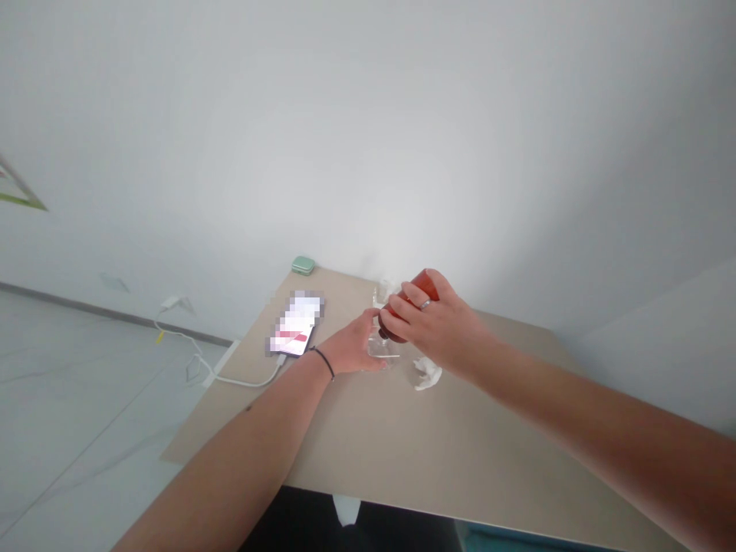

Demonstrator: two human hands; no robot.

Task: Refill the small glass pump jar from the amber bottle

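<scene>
My right hand (440, 326) is wrapped round a reddish-brown bottle (424, 283), which is tilted with its dark neck end pointing down and to the left. My left hand (355, 345) grips a clear, see-through container (384, 349) from its left side, with the thumb near the bottle's lower end. The neck end is just above or at the container; whether they touch I cannot tell. Any liquid coming out is too small to make out. A crumpled white tissue (427, 373) lies on the tabletop below my right hand.
A lit phone (296, 325) lies left on the beige table (402, 452), a white cable (247, 382) running from it over the left edge to a plug (172, 303) at the wall. A small green case (303, 265) sits at the back left corner, against the wall (368, 138).
</scene>
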